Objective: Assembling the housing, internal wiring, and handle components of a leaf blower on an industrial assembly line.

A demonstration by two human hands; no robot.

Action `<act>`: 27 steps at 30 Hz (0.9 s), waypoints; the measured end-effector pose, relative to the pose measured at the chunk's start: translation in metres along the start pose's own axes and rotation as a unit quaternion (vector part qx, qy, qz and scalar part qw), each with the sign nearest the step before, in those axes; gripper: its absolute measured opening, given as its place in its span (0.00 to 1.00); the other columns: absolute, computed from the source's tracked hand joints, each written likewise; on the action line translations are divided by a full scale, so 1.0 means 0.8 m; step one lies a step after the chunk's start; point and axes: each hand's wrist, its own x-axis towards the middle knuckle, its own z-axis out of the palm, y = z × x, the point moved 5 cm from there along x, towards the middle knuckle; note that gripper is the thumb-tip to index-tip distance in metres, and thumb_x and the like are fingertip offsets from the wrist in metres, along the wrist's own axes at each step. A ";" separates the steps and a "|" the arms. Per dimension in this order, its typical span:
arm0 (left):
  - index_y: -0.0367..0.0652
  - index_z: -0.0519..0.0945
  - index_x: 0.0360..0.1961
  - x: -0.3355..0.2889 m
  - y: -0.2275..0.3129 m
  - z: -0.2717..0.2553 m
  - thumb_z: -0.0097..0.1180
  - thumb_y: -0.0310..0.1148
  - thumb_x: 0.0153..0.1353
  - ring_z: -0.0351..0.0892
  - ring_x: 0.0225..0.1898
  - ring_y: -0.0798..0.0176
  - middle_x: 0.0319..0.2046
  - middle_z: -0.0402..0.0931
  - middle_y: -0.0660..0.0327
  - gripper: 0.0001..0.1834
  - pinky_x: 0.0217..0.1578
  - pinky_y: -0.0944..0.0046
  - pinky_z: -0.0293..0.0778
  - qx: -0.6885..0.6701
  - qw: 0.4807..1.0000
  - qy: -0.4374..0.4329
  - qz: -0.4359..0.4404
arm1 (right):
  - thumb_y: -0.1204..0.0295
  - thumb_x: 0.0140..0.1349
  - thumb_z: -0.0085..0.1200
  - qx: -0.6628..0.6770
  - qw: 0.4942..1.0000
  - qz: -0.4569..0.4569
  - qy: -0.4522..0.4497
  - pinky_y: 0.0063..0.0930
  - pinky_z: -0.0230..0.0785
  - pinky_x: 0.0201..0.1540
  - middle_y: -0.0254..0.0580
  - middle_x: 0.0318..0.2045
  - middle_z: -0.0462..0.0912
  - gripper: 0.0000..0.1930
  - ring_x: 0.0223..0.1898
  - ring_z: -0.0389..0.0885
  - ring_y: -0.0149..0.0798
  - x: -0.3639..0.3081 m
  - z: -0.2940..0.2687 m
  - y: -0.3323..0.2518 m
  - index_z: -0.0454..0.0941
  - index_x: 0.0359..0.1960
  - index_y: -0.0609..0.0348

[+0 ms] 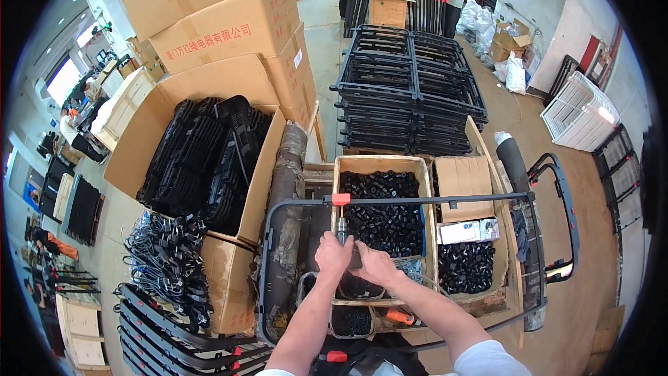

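Left hand point(334, 256) and right hand point(376, 267) are both closed around a power driver point(342, 227), its tip at the far red block point(341, 199) on a black tubular frame point(417, 200). Frame spans a wooden bin point(433, 237) of black plastic pieces point(383, 219). Judged status: work at this block is in hand; completion cannot be confirmed. Near red block point(336, 356) has no tool on it; condition undetermined. Stacked bars point(170, 334) at near left carry red blocks; whether finished, not verifiable.
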 end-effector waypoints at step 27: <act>0.35 0.77 0.47 0.020 0.008 0.001 0.66 0.58 0.63 0.87 0.46 0.32 0.44 0.85 0.37 0.33 0.48 0.39 0.82 0.001 1.000 -0.014 0.004 | 0.64 0.56 0.72 0.017 1.000 -0.004 0.004 0.49 0.80 0.57 0.49 0.59 0.77 0.28 0.59 0.81 0.57 0.012 -0.005 -0.010 0.75 0.56 0.60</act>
